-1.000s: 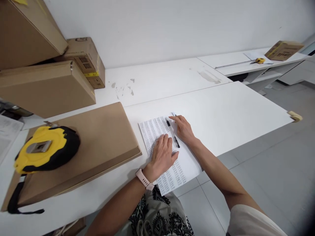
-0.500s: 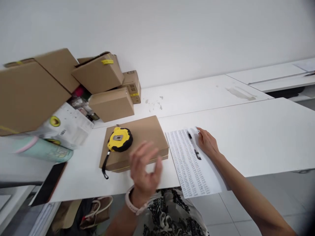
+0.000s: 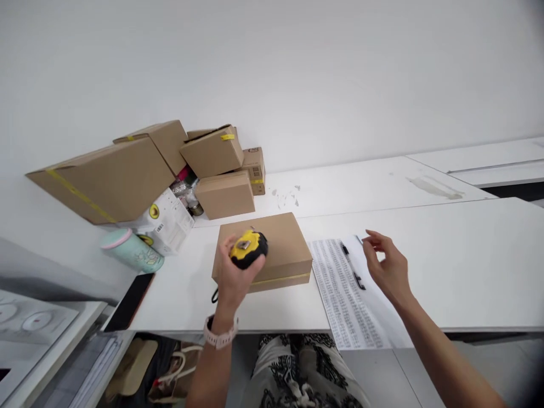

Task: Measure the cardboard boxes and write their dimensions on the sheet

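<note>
My left hand point(image 3: 233, 275) is wrapped round a yellow and black tape measure point(image 3: 250, 248), just over the left part of a closed brown cardboard box point(image 3: 283, 243). Its wrist strap point(image 3: 215, 296) hangs below, partly hidden by the hand. My right hand point(image 3: 389, 269) is at the top right corner of a printed sheet point(image 3: 340, 294), thumb and forefinger brought together. What they pinch, if anything, is too small to make out. A black-and-clear pen point(image 3: 352, 266) lies on the sheet, left of that hand. The sheet overhangs the table's front edge.
Several cardboard boxes point(image 3: 223, 195) are stacked against the wall at the back left. A mint-green tumbler point(image 3: 134, 252) lies before a white avocado-print box point(image 3: 170, 221). A dark flat object point(image 3: 130, 302) rests at the white table's point(image 3: 459, 266) left edge, above a shelf with bags point(image 3: 176, 368).
My left hand has moved left and taken hold of the tape measure, which was lying on the box. My right hand stays near the sheet's corner. The camera view has shifted.
</note>
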`<state>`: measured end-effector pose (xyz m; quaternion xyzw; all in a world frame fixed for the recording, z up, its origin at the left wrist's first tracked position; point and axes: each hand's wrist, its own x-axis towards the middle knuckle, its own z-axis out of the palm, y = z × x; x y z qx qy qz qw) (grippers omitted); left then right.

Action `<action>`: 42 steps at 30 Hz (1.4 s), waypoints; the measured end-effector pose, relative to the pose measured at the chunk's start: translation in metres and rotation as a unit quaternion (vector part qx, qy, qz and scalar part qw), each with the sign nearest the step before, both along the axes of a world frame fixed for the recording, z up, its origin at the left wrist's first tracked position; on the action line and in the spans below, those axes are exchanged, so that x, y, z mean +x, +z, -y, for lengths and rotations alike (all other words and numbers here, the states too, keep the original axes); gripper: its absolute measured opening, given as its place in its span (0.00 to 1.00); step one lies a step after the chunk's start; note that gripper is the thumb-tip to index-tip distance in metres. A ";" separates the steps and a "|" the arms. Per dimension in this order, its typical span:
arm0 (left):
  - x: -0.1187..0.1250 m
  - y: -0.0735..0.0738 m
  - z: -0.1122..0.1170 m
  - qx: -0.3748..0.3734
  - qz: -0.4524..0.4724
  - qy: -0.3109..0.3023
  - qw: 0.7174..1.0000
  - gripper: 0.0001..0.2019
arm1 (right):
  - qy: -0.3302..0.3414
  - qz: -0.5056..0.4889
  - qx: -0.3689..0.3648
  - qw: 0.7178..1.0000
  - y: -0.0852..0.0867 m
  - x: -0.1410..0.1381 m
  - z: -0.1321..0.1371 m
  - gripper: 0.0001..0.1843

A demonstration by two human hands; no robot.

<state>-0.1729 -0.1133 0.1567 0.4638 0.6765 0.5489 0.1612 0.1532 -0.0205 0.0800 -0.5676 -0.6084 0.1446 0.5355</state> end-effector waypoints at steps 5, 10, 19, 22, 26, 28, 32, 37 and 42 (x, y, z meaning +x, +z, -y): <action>0.021 0.012 0.041 -0.001 0.319 -0.342 0.884 0.42 | 0.299 -0.195 -0.173 0.918 0.069 -0.057 0.070 0.18; 0.022 0.016 0.051 -0.053 0.334 -0.393 0.855 0.40 | 0.391 -0.304 -0.261 0.829 0.085 -0.082 0.088 0.22; -0.037 0.023 0.043 -0.020 0.344 -0.301 0.889 0.32 | 0.381 -0.442 -0.273 0.765 0.097 -0.082 0.032 0.19; -0.077 0.035 0.034 0.009 0.324 -0.196 0.925 0.26 | 0.324 -0.463 -0.241 0.789 0.087 -0.080 -0.007 0.21; -0.124 0.039 0.016 -0.016 0.318 -0.118 0.941 0.19 | 0.289 -0.449 -0.243 0.810 0.057 -0.094 -0.039 0.23; -0.138 0.035 0.007 -0.042 0.323 -0.100 0.940 0.16 | 0.281 -0.435 -0.236 0.822 0.043 -0.105 -0.043 0.22; -0.152 0.024 -0.007 -0.068 0.344 -0.094 0.932 0.12 | 0.274 -0.421 -0.200 0.841 0.030 -0.122 -0.043 0.20; -0.161 0.020 -0.022 -0.075 0.349 -0.122 0.926 0.11 | 0.248 -0.421 -0.164 0.857 0.026 -0.132 -0.049 0.19; -0.166 0.023 -0.033 -0.110 0.347 -0.128 0.923 0.11 | 0.229 -0.417 -0.154 0.866 0.020 -0.137 -0.053 0.17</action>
